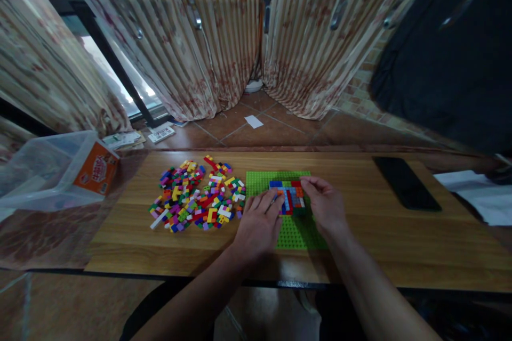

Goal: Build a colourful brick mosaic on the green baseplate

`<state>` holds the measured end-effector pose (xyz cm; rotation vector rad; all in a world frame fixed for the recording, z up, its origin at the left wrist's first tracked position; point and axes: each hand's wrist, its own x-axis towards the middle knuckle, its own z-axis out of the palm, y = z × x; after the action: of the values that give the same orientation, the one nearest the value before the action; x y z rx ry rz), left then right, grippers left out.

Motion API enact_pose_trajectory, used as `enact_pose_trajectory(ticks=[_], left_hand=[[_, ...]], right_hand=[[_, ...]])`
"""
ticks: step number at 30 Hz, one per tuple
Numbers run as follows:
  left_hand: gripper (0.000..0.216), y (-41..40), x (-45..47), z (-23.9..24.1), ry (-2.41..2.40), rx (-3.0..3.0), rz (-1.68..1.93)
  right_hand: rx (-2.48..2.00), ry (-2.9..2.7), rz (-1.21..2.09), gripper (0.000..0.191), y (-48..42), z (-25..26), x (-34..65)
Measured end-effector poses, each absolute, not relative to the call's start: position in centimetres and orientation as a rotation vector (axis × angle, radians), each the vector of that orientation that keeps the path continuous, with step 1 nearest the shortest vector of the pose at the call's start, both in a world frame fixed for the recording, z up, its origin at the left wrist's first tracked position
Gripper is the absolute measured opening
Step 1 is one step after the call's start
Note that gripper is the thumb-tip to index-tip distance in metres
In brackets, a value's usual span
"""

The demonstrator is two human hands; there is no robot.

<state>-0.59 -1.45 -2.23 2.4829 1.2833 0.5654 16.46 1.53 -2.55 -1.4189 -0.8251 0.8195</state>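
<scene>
Two hands, left (258,224) and right (328,206), apart, multicoloured brick structure (294,198) between them, grip indistinct.

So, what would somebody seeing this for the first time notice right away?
Probably the loose heap of multicolored bricks on the left of the wooden table. Next, the green baseplate near the middle, with the left hand and right hand at the colorful brick build on it.

One left hand (259,219) and one right hand (328,206) show. The one surface (372,248) carries one plate (294,238) with one build (290,200), one phone (407,183) at right and, at left, bricks (200,197) too many to count. One tub (52,170) is farther left.
</scene>
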Motion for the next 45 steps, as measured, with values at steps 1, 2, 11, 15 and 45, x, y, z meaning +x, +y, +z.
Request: enact_pose_trajectory(ticks=[1, 2, 11, 15, 45], left_hand=[[0.048, -1.3, -0.7, -2.2, 1.280, 2.448, 0.613], [0.050, -1.2, -0.8, -2.1, 1.284, 2.406, 0.666], [0.059, -0.2, -0.7, -3.0, 1.319, 2.064, 0.788], [0.060, -0.6, -0.4, -3.0, 1.280, 2.060, 0.800], [0.033, 4.9, -10.0, 0.6, 2.114, 2.051, 0.314]], right_hand=[[-1.417, -0.819, 0.826, 0.025, 1.6, -2.6, 16.5], [-1.414, -0.809, 0.834, 0.026, 1.6, -2.6, 16.5], [-1.471, -0.826, 0.864, 0.034, 1.6, -2.7, 16.4], [-1.535, -0.857, 0.851, 0.037, 1.6, -2.9, 16.6], [-1.871, -1.048, 0.741, 0.046, 1.2, -2.4, 17.3]])
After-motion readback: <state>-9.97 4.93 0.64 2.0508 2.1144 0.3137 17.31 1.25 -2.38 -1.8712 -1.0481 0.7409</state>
